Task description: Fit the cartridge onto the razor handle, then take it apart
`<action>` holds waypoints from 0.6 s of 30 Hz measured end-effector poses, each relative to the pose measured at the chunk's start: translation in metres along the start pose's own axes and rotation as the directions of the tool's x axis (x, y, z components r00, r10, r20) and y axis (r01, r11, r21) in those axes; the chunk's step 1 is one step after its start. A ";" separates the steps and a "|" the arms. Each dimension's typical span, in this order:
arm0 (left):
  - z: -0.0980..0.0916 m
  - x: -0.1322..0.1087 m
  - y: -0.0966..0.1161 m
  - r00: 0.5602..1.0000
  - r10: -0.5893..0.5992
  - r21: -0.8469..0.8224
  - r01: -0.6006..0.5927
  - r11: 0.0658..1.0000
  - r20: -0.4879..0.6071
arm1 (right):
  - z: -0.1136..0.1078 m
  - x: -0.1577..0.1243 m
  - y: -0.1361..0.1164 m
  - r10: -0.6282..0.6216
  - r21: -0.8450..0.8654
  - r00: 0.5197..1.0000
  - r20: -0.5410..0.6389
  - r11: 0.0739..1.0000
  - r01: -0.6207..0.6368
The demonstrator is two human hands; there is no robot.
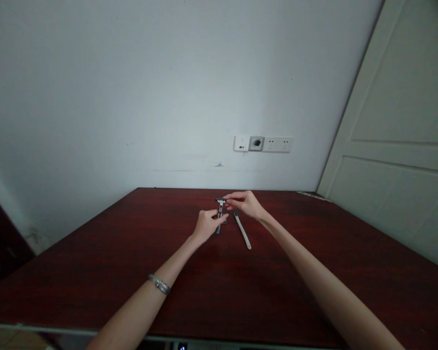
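Note:
A small razor (220,206) with a dark handle and a wide head is held upright above the table. My left hand (207,224) is closed around its handle, thumb and fingers pinching it. At the razor's head, on the right end, the fingertips of my right hand (245,203) are pinched together. Just right of the razor, a light-coloured brush (243,231) with a dark tip lies on the table, touched by neither hand. Something small and dark shows behind my left thumb, too small to make out.
The dark red wooden table (131,253) reaches back to a pale wall. White sockets (278,144) and a grey-framed wall plate (256,143) are on the wall. A white panelled door (397,146) stands at the right, beside the table.

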State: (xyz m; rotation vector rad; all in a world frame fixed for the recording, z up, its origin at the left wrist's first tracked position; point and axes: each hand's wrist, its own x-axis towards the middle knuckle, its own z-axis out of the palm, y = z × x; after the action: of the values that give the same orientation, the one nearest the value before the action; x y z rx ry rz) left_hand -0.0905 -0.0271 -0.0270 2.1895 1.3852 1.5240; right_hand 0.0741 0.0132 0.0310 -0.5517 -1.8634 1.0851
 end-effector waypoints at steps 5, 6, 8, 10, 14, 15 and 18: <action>0.001 0.000 0.000 1.000 -0.024 -0.019 0.024 1.000 0.001 | -0.001 0.000 0.000 -0.003 -0.022 1.000 0.019 1.000 0.004; 0.001 0.000 0.000 1.000 -0.028 -0.024 0.028 0.999 0.001 | -0.001 0.000 0.000 -0.004 -0.028 1.000 0.023 1.000 0.004; 0.001 -0.001 0.001 0.999 -0.034 -0.035 0.034 0.999 0.006 | -0.002 0.000 0.000 -0.006 -0.040 1.000 0.030 0.999 0.007; 0.000 -0.001 0.003 0.999 -0.038 -0.040 0.039 0.998 0.005 | -0.002 0.000 0.000 -0.012 -0.052 0.999 0.037 0.999 0.014; 0.000 -0.001 0.005 0.999 -0.042 -0.035 0.041 0.999 -0.014 | -0.003 0.000 0.000 -0.032 -0.060 0.998 0.046 0.998 0.034; 0.000 -0.001 0.005 0.999 -0.042 -0.036 0.041 0.998 -0.015 | -0.003 0.000 0.000 -0.032 -0.060 0.998 0.045 0.998 0.035; 0.000 -0.001 0.005 0.999 -0.044 -0.031 0.044 0.999 -0.012 | -0.002 -0.001 -0.001 -0.026 -0.059 0.999 0.045 0.998 0.029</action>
State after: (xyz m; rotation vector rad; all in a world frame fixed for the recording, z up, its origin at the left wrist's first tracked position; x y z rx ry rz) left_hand -0.0877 -0.0305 -0.0252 2.1205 1.3944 1.5366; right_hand 0.0767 0.0133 0.0318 -0.5390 -1.9412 1.0341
